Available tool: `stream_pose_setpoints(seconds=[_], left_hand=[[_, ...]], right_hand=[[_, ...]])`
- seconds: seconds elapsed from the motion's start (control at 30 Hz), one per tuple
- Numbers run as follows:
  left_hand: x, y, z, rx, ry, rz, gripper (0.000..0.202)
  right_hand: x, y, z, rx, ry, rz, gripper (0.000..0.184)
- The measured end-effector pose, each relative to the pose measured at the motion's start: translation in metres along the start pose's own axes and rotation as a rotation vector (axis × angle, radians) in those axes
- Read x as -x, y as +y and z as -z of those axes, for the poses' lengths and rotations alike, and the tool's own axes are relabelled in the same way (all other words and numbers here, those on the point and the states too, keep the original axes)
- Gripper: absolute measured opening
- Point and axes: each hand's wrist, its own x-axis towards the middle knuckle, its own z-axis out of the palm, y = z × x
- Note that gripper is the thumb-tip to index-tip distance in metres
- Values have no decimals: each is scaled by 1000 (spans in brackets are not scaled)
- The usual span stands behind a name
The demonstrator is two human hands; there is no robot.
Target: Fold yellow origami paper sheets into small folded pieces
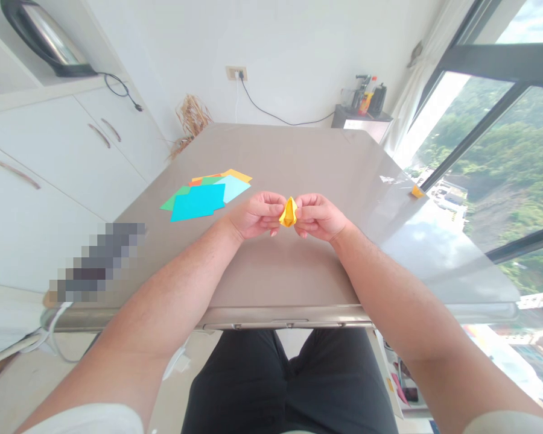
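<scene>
A small folded piece of yellow origami paper is held up above the table, its middle spread like a pocket. My left hand pinches its left side between thumb and fingers. On the opposite edge, my right hand grips it the same way. Both hands are close together over the table's near half. To the left of them lies a loose spread of coloured paper sheets, with a blue sheet on top and green, light blue, orange and yellow ones partly under it.
The grey-brown table has its front edge close to my legs. A small yellow-orange folded piece lies at the right edge by the window. A blurred dark object sits at the left edge. Behind the table stands a low cabinet with bottles.
</scene>
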Motion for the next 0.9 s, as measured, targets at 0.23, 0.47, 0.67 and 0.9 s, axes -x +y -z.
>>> stream_pose_setpoints(seconds=[0.23, 0.47, 0.67, 0.9], left_hand=[[-10, -2, -3, 28, 371, -186, 30], [-22, -9, -8, -106, 768, -309, 23], [-22, -12, -12, -182, 720, -333, 27], [-22, -15, -9, -256, 714, -345, 30]], right_hand=[[-9, 2, -2, 172, 465, 177, 15], [-15, 15, -12, 638, 737, 362, 18], [-19, 21, -9, 673, 748, 347, 14], [-20, 21, -8, 603, 752, 299, 11]])
